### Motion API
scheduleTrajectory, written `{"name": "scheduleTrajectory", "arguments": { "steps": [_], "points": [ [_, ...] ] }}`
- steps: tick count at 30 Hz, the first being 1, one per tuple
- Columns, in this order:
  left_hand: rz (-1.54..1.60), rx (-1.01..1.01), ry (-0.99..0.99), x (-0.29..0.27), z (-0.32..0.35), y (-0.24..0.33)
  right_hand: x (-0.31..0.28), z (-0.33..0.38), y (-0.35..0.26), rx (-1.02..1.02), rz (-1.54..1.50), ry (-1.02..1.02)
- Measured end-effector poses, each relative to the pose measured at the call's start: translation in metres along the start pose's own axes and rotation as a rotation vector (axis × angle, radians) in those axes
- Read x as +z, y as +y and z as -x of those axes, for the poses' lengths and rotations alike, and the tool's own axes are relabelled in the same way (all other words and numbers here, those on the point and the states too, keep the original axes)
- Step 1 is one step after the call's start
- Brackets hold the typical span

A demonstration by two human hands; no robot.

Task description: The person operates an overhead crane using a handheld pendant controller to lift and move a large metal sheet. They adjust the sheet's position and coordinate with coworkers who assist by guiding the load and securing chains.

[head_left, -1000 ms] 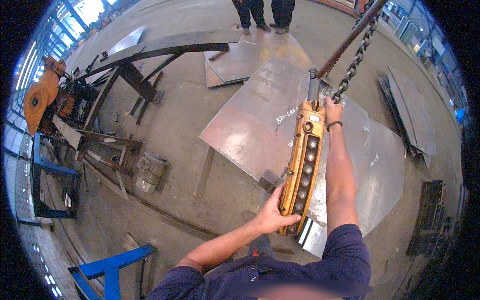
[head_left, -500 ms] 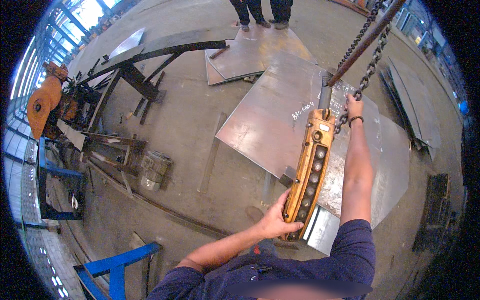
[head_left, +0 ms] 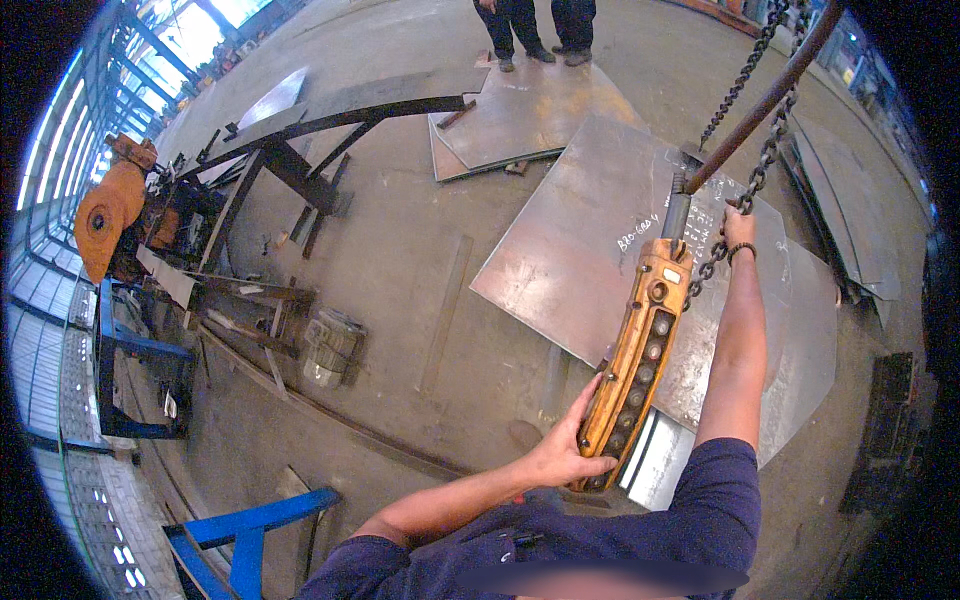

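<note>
My left hand (head_left: pixel 572 447) grips the lower end of a yellow hoist pendant control (head_left: pixel 640 345), its thumb lying across the front near the bottom buttons. A row of dark round buttons runs down the pendant, which hangs tilted from a thick brown cable (head_left: pixel 768 98). On the right, my right hand (head_left: pixel 738 225) is closed around a dark steel chain (head_left: pixel 760 172), arm stretched forward. The chain's lower end passes behind the pendant's upper part. Beneath lies a large flat steel plate (head_left: pixel 560 235) with white chalk marks.
Two people (head_left: pixel 540 30) stand at the far side by more steel plates (head_left: pixel 530 125). To the left are a steel frame (head_left: pixel 290 160), an orange machine (head_left: pixel 110 215), a grey motor (head_left: pixel 332 347) and blue stands (head_left: pixel 255 515). Stacked sheets (head_left: pixel 845 210) lie at the right.
The surroundings have shifted slightly right and down in the view. Both hands keep their holds on the pendant and the chain, and the right hand sits slightly lower and farther right.
</note>
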State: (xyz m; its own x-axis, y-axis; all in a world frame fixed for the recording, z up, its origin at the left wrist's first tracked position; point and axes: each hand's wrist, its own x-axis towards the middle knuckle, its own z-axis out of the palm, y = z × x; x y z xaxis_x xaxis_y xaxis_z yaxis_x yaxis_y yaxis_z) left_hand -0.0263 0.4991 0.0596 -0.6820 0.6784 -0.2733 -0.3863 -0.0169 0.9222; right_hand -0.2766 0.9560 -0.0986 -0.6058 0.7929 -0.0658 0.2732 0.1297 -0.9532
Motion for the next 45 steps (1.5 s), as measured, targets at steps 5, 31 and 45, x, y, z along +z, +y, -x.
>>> {"name": "scheduleTrajectory", "arguments": {
  "steps": [5, 31, 45],
  "points": [
    [-0.088, -0.035, 0.015, 0.0, 0.004, 0.01, 0.001, -0.01, 0.001, -0.036, -0.032, -0.061],
    [-0.309, 0.03, 0.197, 0.043, 0.017, 0.012, 0.03, -0.058, 0.029, -0.035, -0.074, -0.14],
    [-0.16, -0.005, 0.208, 0.054, 0.022, 0.018, 0.116, -0.018, -0.013, -0.114, 0.052, -0.075]
  ]
}}
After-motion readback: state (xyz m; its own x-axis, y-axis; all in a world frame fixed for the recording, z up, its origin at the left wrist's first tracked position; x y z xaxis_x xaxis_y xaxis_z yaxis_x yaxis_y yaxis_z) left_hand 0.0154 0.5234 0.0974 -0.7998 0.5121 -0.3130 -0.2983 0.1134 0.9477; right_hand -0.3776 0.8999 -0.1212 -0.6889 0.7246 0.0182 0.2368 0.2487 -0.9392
